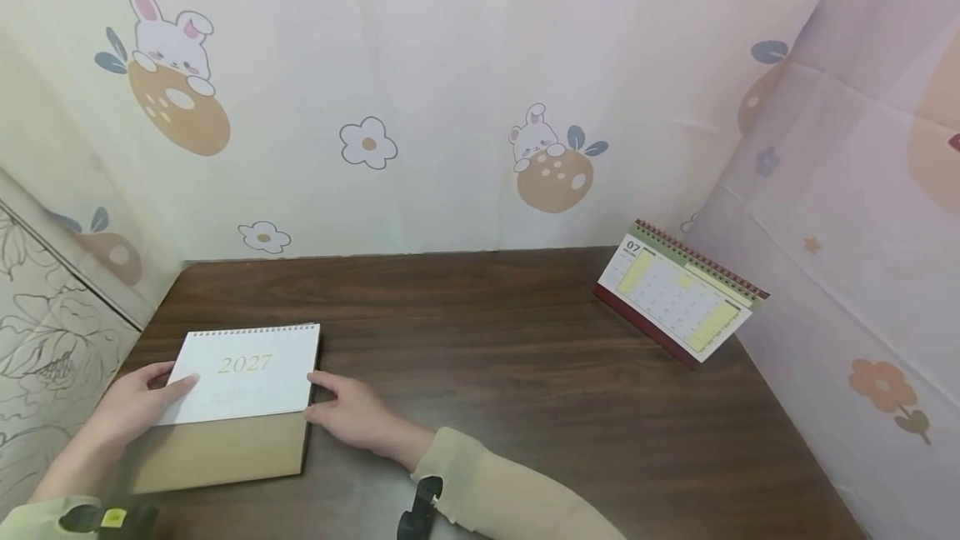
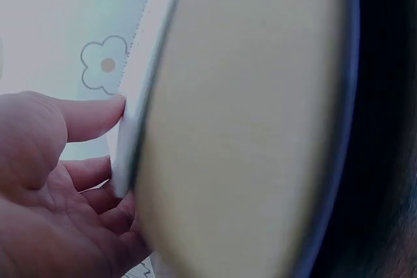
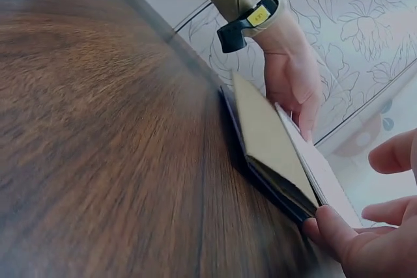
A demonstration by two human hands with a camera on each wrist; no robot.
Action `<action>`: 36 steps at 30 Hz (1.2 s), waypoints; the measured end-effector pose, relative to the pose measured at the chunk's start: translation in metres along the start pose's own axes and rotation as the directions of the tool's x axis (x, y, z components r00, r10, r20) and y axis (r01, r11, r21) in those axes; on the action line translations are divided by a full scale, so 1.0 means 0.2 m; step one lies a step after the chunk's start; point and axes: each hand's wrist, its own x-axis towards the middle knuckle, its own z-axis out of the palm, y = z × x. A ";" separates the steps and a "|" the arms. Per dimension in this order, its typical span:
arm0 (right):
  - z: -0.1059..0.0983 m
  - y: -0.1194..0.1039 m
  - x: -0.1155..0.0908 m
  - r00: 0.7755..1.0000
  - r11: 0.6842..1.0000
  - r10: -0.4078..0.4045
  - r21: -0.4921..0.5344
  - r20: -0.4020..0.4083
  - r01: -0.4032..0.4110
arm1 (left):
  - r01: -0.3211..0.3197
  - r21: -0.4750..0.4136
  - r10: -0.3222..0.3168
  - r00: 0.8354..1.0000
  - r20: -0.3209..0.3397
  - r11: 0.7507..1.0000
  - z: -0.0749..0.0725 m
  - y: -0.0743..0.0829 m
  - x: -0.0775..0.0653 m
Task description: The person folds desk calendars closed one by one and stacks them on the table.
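Note:
A white desk calendar [image 1: 247, 373] marked 2027 lies at the table's left, with a spiral binding along its far edge and a gold-tan stand board [image 1: 225, 452] below the pages. My left hand [image 1: 135, 402] holds the left edge. In the left wrist view, its thumb [image 2: 98, 118] is on one side of the white pages, with the other fingers on the far side. My right hand [image 1: 356, 415] grips the right edge near the pages' lower corner. In the right wrist view, one finger [image 3: 391, 154] stands apart, while others touch the calendar's end.
A second desk calendar [image 1: 678, 298], with a red base and the number 07, stands angled at the back right of the dark wood table [image 1: 465, 340]. A patterned curtain [image 1: 450, 65] hangs behind the table and along its right side.

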 end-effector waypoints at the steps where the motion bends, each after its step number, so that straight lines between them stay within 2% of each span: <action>1: 0.00 0.00 0.00 1.000 1.000 -0.001 0.013 0.007 0.001 | 0.000 0.002 0.000 1.000 -0.008 1.000 0.00 -0.01 0.00; 9: 0.05 -0.02 0.01 0.998 0.998 -0.029 0.065 0.051 0.025 | 0.009 -0.045 -0.011 0.999 -0.043 0.999 0.00 -0.04 0.02; 16: 0.07 -0.03 0.01 0.996 0.998 -0.060 0.010 0.062 0.059 | 0.042 -0.059 -0.046 0.997 -0.066 0.997 0.01 -0.06 0.05; 25: 0.07 -0.06 0.03 0.997 0.995 -0.062 -0.078 0.048 0.066 | 0.037 -0.075 -0.044 0.994 -0.096 0.996 0.01 -0.06 0.04; 36: 0.04 -0.07 0.08 0.994 0.992 -0.077 -0.095 0.076 0.084 | 0.058 -0.116 -0.074 0.987 -0.139 0.992 0.02 -0.04 0.03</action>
